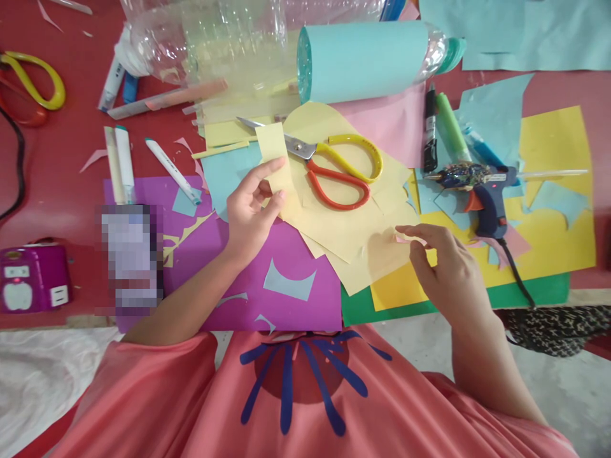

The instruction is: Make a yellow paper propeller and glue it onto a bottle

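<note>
My left hand (258,207) pinches a narrow cream paper strip (272,143) that stands up from between its thumb and fingers. Behind the strip lie scissors (310,152) with one yellow and one red handle, resting on cream paper (334,229), blades pointing left. To the right, my right hand (443,267) hovers low over the edge of the cream and yellow paper, thumb and index finger close around a small pink scrap (405,239). A clear bottle wrapped in light blue paper (367,60) lies on its side beyond the scissors.
A glue gun (494,197) lies at the right with its cord running toward me. Markers (172,168) and a phone (131,261) are at the left, near a purple device (35,278). Clear plastic bottles (229,38) lie at the back. Purple paper (305,312) covers the front.
</note>
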Tool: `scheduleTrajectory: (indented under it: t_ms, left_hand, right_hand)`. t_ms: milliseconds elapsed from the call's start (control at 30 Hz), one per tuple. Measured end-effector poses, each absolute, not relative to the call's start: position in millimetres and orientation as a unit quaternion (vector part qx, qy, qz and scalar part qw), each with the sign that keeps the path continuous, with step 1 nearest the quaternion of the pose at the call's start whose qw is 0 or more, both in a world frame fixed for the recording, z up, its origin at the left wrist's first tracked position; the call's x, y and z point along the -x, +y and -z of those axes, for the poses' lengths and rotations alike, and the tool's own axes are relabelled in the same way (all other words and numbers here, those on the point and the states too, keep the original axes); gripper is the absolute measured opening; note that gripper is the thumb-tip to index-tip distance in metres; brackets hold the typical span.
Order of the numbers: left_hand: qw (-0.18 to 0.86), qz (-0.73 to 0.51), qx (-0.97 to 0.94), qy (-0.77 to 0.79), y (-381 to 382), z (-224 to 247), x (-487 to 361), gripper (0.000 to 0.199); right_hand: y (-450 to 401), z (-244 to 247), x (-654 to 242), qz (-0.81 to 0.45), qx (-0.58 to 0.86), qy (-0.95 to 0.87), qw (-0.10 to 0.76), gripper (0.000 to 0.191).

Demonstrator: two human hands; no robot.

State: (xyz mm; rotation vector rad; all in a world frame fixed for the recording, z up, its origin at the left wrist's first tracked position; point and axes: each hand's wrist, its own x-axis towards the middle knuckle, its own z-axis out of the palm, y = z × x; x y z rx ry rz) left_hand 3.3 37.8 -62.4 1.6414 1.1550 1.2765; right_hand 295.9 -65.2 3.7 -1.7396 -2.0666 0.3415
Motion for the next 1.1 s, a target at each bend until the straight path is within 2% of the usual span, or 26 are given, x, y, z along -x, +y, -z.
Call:
scheduleTrajectory:
  t_ms: [133, 400, 533, 667, 833, 1000, 1100]
  left_hand:
    - [0.369, -0.495, -0.641, 0.456, 37.8, 61.9, -3.9, 0.044]
    - [0.365, -0.500, -0.641, 0.453, 37.6, 60.0, -4.8, 0.041]
    - [0.369, -0.497, -0.643, 0.451, 37.7, 60.3, -4.4, 0.042]
    - [0.388, -0.490, -0.636, 0.453, 37.1, 62.4, -3.9, 0.042]
    - [0.404, -0.496, -0.631, 0.439, 37.1, 66.5, -3.3, 0.042]
    - [0.406, -0.500, -0.629, 0.435, 37.9, 68.0, -2.7, 0.044]
    - [0.408, -0.497, -0.629, 0.437, 37.8, 66.9, -3.3, 0.044]
  right_hand:
    - [-58.6, 1.1, -293.2, -0.109, 0.633, -0.726, 0.247, 0.015]
    - [-37.0, 9.2, -290.7, -0.125, 0.613, -0.726, 0.285, 0.022]
    - [-16.1, 4.0, -292.0, -0.123, 0.607, -0.746, 0.244, 0.015]
    - [9.1, -9.4, -296.4, -0.098, 0.571, -0.790, 0.201, 0.017]
    - [42.0, -29.4, -294.9, -0.164, 0.519, -0.823, 0.164, 0.003]
    - [70.4, -34.3, -280.5, -0.220, 0.549, -0.802, 0.087, 0.012]
    - [81.8, -33.5, -276.2, -0.229, 0.513, -0.827, 0.023, 0.025]
